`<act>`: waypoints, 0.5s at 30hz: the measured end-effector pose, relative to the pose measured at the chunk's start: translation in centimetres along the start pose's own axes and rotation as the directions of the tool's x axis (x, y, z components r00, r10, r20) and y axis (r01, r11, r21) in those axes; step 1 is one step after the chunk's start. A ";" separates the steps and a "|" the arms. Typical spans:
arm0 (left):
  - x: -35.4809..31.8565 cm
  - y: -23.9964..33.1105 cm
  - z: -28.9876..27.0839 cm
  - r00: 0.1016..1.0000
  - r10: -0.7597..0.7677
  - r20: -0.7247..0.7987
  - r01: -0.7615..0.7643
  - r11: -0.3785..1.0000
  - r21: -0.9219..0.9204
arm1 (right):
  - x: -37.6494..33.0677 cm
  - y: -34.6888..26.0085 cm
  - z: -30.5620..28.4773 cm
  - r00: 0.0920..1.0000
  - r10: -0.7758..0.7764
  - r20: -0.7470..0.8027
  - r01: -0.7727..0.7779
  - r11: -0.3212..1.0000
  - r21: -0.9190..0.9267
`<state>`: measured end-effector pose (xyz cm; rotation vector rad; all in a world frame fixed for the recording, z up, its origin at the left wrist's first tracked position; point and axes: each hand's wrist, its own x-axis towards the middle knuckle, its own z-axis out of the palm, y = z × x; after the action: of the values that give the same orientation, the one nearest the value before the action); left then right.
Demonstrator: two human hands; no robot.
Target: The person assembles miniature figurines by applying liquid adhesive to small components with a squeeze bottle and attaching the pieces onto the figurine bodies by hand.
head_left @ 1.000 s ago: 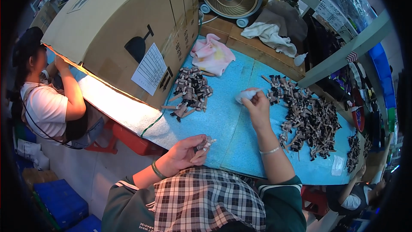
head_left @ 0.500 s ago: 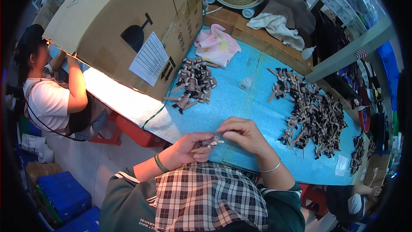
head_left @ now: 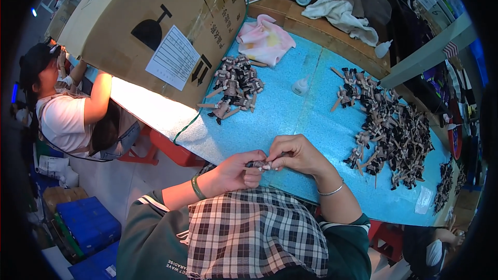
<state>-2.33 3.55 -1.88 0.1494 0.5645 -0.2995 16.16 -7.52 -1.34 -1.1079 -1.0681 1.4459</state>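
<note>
Small dark part [head_left: 263, 164] is pinched between the fingertips of both hands at the near edge of the blue table mat [head_left: 311, 119]. Left hand [head_left: 236, 171] grips it from the left; right hand [head_left: 295, 154] closes on it from the right. 2 piles of similar parts [head_left: 234, 84] [head_left: 390, 127] lie farther back.

We see an evenly lit scene, brightest along the pale front edge of the blue table [head_left: 311, 119], where a strip glares almost white (detail there is washed out). Shadows are soft and short. Fisheye distortion bends straight lines toward the rim, and the corners fall into black vignette. Small parts look slightly soft.
</note>
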 end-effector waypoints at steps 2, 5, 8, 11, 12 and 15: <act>0.0 0.0 0.7 0.999 0.009 -0.039 -0.009 1.000 -0.001 | 0.0 -0.1 -0.2 1.000 -0.026 -0.011 0.025 0.998 -0.051; 0.2 -0.3 0.7 0.997 0.033 -0.071 -0.034 0.999 -0.010 | 0.0 -0.3 -0.2 0.995 -0.099 -0.002 0.096 0.971 -0.218; 0.4 -0.8 0.5 0.994 0.075 -0.079 -0.075 0.997 0.005 | 0.0 -0.1 -0.2 0.987 -0.161 -0.004 0.151 0.930 -0.336; 0.6 -1.4 0.6 0.987 0.136 -0.088 -0.133 0.991 0.030 | 0.0 0.0 -0.1 0.979 -0.204 0.007 0.191 0.903 -0.386; 0.6 -1.5 0.6 0.982 0.167 -0.084 -0.164 0.986 0.031 | 0.0 -0.2 -0.1 0.978 -0.208 0.010 0.195 0.894 -0.404; 0.6 -1.6 0.4 0.983 0.170 -0.072 -0.168 0.985 0.044 | 0.0 -0.2 -0.2 0.979 -0.204 0.010 0.190 0.887 -0.421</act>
<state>-2.12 1.81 -1.98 0.2449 0.6173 -0.1398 16.38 -7.47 -1.18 -1.2743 -1.4689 1.0548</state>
